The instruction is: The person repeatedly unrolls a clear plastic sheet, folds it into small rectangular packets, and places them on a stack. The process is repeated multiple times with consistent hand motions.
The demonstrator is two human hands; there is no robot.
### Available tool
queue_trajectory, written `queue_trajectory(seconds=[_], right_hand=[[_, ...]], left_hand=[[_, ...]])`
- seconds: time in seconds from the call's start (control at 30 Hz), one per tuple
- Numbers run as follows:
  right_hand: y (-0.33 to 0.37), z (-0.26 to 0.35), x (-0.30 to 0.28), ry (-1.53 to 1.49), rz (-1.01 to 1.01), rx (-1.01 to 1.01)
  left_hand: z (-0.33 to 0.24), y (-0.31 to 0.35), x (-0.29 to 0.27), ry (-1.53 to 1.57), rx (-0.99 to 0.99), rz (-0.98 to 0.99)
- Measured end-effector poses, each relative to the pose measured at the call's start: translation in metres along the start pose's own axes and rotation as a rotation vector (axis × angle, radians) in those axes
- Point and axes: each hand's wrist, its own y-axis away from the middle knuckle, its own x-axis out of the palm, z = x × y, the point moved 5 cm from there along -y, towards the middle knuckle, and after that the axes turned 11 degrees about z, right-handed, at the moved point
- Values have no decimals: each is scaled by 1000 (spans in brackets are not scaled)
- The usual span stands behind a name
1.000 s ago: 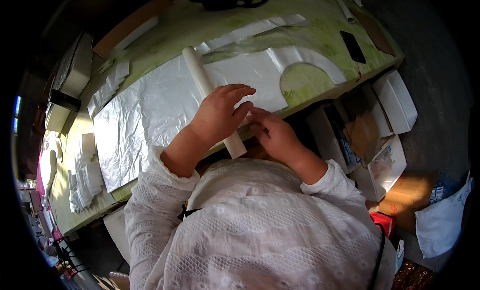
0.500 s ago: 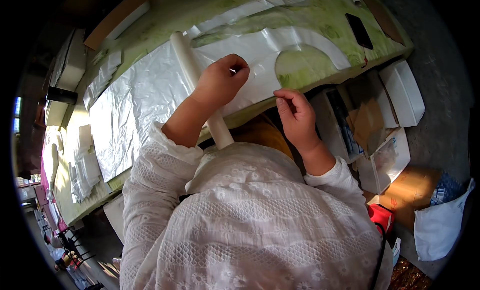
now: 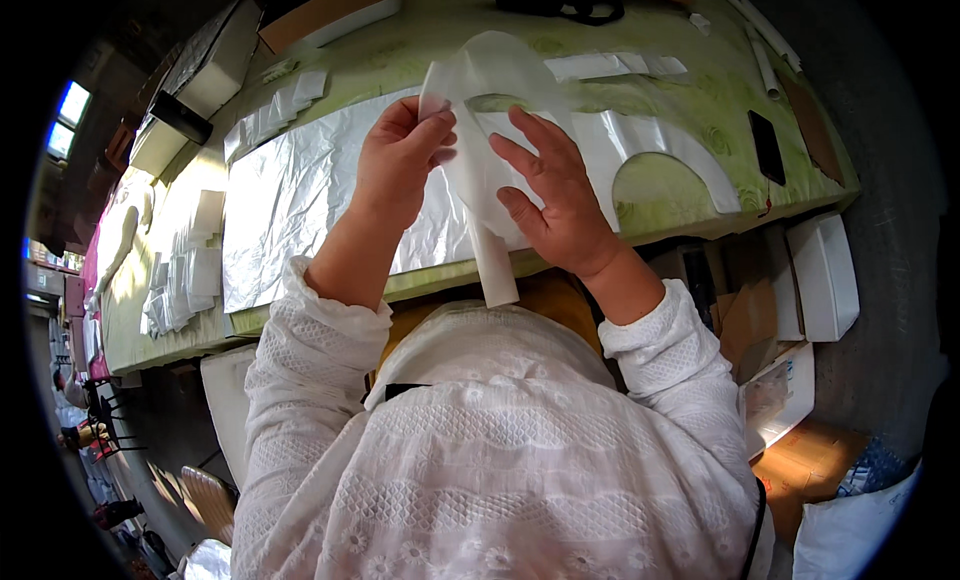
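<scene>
A thin translucent plastic sheet (image 3: 505, 70) hangs raised and curved above the table. Its left edge is pinched between the thumb and fingers of my left hand (image 3: 395, 170). My right hand (image 3: 565, 195) is open, fingers spread, over the sheet's right side; whether it touches the film I cannot tell. Below the sheet, the near end of a pale tube or roll (image 3: 492, 265) sticks out past the table edge; the sheet hides its far part. Shiny silvery-white film (image 3: 300, 195) lies crinkled on the table, and a curved strip of film (image 3: 690, 155) lies to the right.
Green patterned cloth covers the table (image 3: 665, 185). Small white packets (image 3: 185, 285) lie at the left, a black phone (image 3: 766, 148) at the right. Thin white rolls (image 3: 765, 65) rest at the far right corner. White boxes (image 3: 825, 280) stand below the right edge.
My left hand now holds up a translucent sheet that was not seen raised before. My right hand has moved up and left, its fingers spreading. The whole view has shifted.
</scene>
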Motion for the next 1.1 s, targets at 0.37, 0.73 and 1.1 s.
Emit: queue_trajectory(seconds=[0.37, 0.73, 1.1], right_hand=[[71, -3, 17, -173, 2, 229], [55, 61, 54, -300, 215, 17], [11, 72, 62, -351, 325, -14]], left_hand=[[5, 72, -157, -1223, 252, -464], [70, 37, -56, -1537, -11, 165], [31, 40, -33, -1462, 81, 262]])
